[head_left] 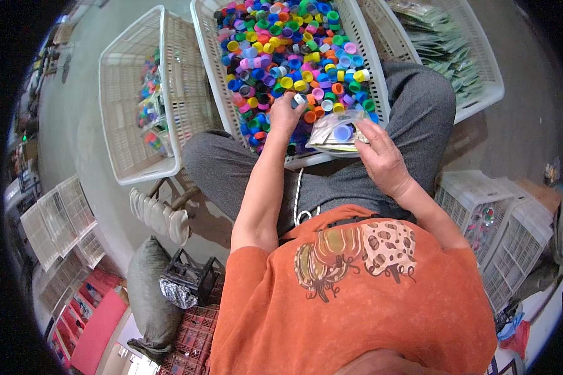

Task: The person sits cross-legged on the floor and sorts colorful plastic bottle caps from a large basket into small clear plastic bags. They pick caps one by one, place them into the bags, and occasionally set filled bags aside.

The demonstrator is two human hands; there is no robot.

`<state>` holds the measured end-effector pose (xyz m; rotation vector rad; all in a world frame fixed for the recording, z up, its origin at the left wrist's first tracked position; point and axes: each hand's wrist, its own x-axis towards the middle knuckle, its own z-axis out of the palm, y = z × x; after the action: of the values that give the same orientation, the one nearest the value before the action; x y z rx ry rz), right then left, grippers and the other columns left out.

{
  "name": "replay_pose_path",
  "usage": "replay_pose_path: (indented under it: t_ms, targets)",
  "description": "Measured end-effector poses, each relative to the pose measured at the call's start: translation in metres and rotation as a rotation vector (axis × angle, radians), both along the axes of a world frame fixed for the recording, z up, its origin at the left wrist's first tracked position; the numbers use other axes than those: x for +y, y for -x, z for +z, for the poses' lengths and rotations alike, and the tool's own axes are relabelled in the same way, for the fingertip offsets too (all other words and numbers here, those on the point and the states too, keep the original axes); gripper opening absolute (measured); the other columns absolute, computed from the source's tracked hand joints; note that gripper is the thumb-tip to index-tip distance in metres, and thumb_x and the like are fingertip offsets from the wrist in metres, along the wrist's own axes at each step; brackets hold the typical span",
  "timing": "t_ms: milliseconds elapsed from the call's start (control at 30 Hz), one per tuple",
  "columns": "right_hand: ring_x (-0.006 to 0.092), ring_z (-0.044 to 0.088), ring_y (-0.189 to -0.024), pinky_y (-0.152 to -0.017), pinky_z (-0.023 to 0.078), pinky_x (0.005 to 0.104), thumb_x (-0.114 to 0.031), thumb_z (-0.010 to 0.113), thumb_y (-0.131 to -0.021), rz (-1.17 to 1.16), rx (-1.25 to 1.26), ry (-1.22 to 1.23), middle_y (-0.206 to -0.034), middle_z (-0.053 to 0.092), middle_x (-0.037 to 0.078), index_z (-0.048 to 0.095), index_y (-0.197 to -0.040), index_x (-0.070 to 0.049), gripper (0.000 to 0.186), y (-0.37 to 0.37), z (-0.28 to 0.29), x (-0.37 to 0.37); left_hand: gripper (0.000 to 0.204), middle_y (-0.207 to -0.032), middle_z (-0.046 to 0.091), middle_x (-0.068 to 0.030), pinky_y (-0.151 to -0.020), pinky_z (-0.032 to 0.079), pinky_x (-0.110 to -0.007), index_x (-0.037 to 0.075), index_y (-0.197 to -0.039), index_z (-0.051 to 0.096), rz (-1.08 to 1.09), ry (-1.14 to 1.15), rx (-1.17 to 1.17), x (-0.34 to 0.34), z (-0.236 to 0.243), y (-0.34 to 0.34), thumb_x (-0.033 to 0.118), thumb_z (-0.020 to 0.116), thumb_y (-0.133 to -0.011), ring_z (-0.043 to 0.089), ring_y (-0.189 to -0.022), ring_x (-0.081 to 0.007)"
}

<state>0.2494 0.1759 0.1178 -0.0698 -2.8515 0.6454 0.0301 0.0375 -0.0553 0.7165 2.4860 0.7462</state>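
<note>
Two hands working | left hand [284,115] reaching into caps [286,82], grip unclear | right hand [385,156] gripping clear bag [323,134] by right end | bag lying rightward of left hand, crosswise over near end of crate [365,44]

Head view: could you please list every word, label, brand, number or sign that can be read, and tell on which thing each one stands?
None can be read.
Bag: any print is too small and blurred.
Packets: any print is too small and blurred.
Caps: no marking can be made out.
Shirt: a pumpkin picture, no lettering that I can make out.
</note>
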Motion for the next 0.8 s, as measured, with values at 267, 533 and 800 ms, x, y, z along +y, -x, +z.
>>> replay_pose_path:
  t_ms: [267, 533, 800]
  targets:
    - [0.0384, 0.052, -0.126, -0.105, 0.045, 0.0438, 0.002, 0.059, -0.082, 0.066, -0.005, 0.006, -0.132, 0.053, 0.023, 0.063, -0.094, 0.006, 0.014, 0.006, 0.003, 0.007, 0.030, -0.090, 0.066, 0.0001, -0.067, 0.048, -0.022, 0.003, -0.110, 0.065, 0.184, -0.478, -0.537, -0.010, 0.123, -0.010, 0.016, 0.075, -0.085, 0.059, -0.080, -0.0054]
    - [0.0359, 0.049, -0.129, -0.106, 0.043, 0.0432, -0.002, 0.059, -0.081, 0.039, 0.019, -0.031, -0.135, 0.051, 0.022, 0.062, -0.091, 0.007, 0.015, 0.008, 0.001, 0.006, 0.042, -0.092, 0.063, -0.0061, -0.060, 0.050, -0.028, 0.006, -0.117, 0.064, -0.192, -0.442, -0.132, -0.015, 0.200, -0.079, 0.007, 0.079, -0.077, 0.062, -0.070, -0.0147]
    - [0.0354, 0.049, -0.129, -0.106, 0.044, 0.0423, -0.002, 0.059, -0.081, 0.029, 0.005, -0.015, -0.135, 0.052, 0.021, 0.062, -0.092, 0.007, 0.014, 0.005, 0.002, 0.005, 0.037, -0.093, 0.065, -0.0091, -0.066, 0.054, -0.031, 0.006, -0.117, 0.062, -0.153, -0.413, 0.019, -0.026, 0.184, -0.077, 0.001, 0.072, -0.081, 0.065, -0.074, -0.0196]
